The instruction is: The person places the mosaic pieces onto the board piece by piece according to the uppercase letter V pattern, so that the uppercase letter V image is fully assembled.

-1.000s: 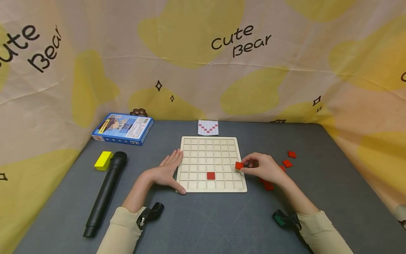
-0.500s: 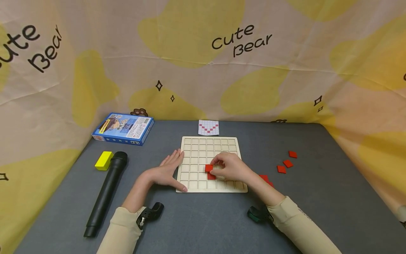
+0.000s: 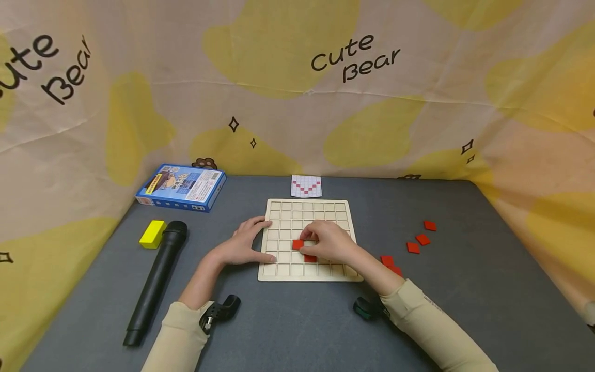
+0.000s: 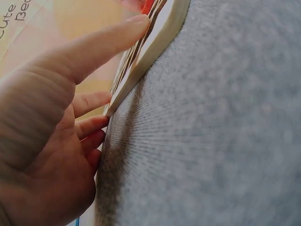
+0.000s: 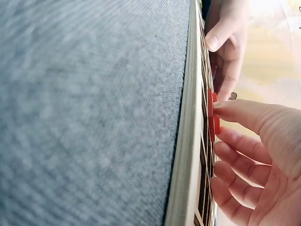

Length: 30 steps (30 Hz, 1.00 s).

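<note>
Left hand (image 3: 239, 249), thumb and fingers wide apart, touches the pale grid board (image 3: 282, 269) along its left side; right hand (image 3: 329, 243) pinches a red tile (image 3: 297, 245) over the board, just beyond another tile (image 3: 310, 259). The pinched one looks light, stiff and sturdy, perhaps slick, so opposite edges seem the best hold. Farther back is a patterned card (image 3: 306, 186).

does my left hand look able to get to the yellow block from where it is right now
Probably yes, but not straight across: the black microphone lies between the left hand and the yellow block, so it would likely have to reach over. That hand also touches the board.
</note>
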Each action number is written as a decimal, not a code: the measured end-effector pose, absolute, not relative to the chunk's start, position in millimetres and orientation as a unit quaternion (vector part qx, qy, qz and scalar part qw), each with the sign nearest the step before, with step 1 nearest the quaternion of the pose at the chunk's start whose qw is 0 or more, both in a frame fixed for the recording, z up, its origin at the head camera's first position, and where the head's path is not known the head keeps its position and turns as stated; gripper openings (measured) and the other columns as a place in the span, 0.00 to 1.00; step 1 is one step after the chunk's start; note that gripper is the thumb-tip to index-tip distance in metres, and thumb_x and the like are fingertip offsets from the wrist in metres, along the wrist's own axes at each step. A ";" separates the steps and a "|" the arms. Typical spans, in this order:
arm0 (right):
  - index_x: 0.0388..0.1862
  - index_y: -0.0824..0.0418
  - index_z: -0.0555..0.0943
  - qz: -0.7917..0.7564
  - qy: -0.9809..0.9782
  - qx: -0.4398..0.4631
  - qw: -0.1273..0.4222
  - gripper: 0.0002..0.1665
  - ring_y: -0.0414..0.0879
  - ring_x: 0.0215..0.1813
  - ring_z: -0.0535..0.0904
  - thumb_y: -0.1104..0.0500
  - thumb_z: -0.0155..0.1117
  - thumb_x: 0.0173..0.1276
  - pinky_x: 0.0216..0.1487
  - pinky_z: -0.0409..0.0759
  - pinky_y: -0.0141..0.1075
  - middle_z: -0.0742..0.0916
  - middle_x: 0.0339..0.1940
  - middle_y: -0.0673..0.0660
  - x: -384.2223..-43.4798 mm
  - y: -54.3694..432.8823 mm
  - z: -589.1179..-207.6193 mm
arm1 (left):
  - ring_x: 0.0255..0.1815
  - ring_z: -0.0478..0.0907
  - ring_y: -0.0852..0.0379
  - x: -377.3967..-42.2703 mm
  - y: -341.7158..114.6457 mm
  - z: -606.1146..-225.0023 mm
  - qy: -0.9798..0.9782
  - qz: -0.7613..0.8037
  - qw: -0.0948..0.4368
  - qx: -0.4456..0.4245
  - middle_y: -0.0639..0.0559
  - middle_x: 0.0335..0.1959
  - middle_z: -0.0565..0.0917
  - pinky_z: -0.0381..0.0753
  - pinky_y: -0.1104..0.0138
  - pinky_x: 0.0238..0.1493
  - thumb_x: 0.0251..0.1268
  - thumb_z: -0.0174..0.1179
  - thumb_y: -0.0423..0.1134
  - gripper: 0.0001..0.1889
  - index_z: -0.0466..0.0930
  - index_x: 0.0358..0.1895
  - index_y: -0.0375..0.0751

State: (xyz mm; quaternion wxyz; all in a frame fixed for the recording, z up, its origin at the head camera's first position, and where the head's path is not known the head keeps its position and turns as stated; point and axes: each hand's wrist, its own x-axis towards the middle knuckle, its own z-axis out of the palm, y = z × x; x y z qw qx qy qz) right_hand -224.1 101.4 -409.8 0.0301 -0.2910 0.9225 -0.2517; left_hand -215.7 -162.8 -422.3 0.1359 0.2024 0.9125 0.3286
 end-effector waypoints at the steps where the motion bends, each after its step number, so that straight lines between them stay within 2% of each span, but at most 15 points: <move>1: 0.38 0.52 0.85 -0.251 0.923 -0.289 0.030 0.12 0.39 0.34 0.75 0.51 0.75 0.57 0.40 0.73 0.35 0.83 0.31 0.44 -224.2 101.0 -410.0 | 0.74 0.46 0.38 -216.3 -162.8 -422.7 0.912 0.331 0.135 0.201 0.40 0.76 0.52 0.46 0.36 0.66 0.53 0.71 0.57 0.50 0.57 0.76 0.41; 5: 0.39 0.52 0.85 -0.253 0.923 -0.288 0.032 0.12 0.39 0.34 0.75 0.51 0.75 0.57 0.41 0.73 0.36 0.83 0.32 0.44 -223.7 101.4 -410.4 | 0.74 0.49 0.39 -219.2 -163.2 -426.4 0.911 0.345 0.120 0.193 0.41 0.75 0.55 0.47 0.37 0.66 0.57 0.68 0.56 0.45 0.61 0.74 0.42; 10: 0.41 0.54 0.86 -0.271 0.914 -0.302 0.033 0.14 0.40 0.35 0.76 0.51 0.75 0.58 0.42 0.74 0.36 0.84 0.34 0.46 -222.7 105.5 -411.2 | 0.71 0.54 0.41 -221.4 -163.2 -431.1 0.905 0.374 0.081 0.185 0.42 0.72 0.62 0.55 0.41 0.66 0.63 0.65 0.50 0.34 0.69 0.69 0.41; 13: 0.42 0.55 0.86 -0.290 0.906 -0.308 0.028 0.13 0.40 0.37 0.77 0.52 0.73 0.60 0.43 0.75 0.35 0.85 0.36 0.47 -220.5 112.5 -411.0 | 0.71 0.55 0.41 -221.3 -162.6 -432.3 0.905 0.377 0.060 0.187 0.41 0.71 0.64 0.57 0.43 0.65 0.64 0.65 0.48 0.30 0.72 0.67 0.39; 20: 0.44 0.56 0.86 -0.303 0.901 -0.310 0.010 0.10 0.41 0.39 0.79 0.55 0.68 0.65 0.40 0.76 0.37 0.86 0.40 0.47 -212.3 148.8 -406.9 | 0.74 0.48 0.37 -217.6 -161.6 -431.9 0.911 0.351 0.067 0.204 0.40 0.77 0.53 0.46 0.35 0.65 0.67 0.61 0.47 0.34 0.64 0.72 0.38; 26: 0.44 0.55 0.86 -0.294 0.913 -0.283 0.022 0.09 0.39 0.35 0.77 0.55 0.69 0.65 0.34 0.75 0.34 0.85 0.36 0.44 -205.3 194.4 -399.0 | 0.74 0.47 0.39 -216.8 -162.2 -432.2 0.907 0.358 0.077 0.208 0.43 0.78 0.52 0.46 0.39 0.64 0.69 0.60 0.46 0.34 0.62 0.74 0.39; 30: 0.43 0.55 0.86 -0.281 0.923 -0.262 0.035 0.09 0.39 0.32 0.76 0.56 0.70 0.65 0.34 0.75 0.34 0.84 0.33 0.42 -199.2 225.6 -398.4 | 0.74 0.47 0.39 -218.0 -162.3 -433.8 0.907 0.358 0.076 0.210 0.43 0.78 0.51 0.46 0.38 0.64 0.69 0.60 0.47 0.34 0.62 0.74 0.39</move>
